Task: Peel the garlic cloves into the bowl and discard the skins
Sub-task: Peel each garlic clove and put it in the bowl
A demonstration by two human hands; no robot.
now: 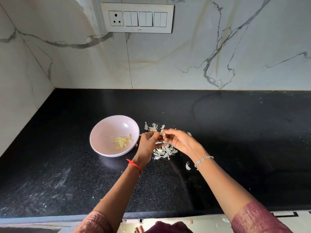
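A pale pink bowl [104, 132] sits on the black counter and holds several peeled yellow garlic cloves [123, 141]. Just right of the bowl my left hand [149, 142] and my right hand [180, 140] meet above a pile of white garlic skins [164, 151]. Both hands pinch one small garlic clove [162, 132] between their fingertips; papery skin sticks up from it. More loose skins [151, 127] lie behind the hands.
The black stone counter [235, 132] runs to marble walls at the back and left. A single skin flake [188, 166] lies near my right wrist. A switch panel [137, 17] is on the back wall. The counter's front edge is below my forearms.
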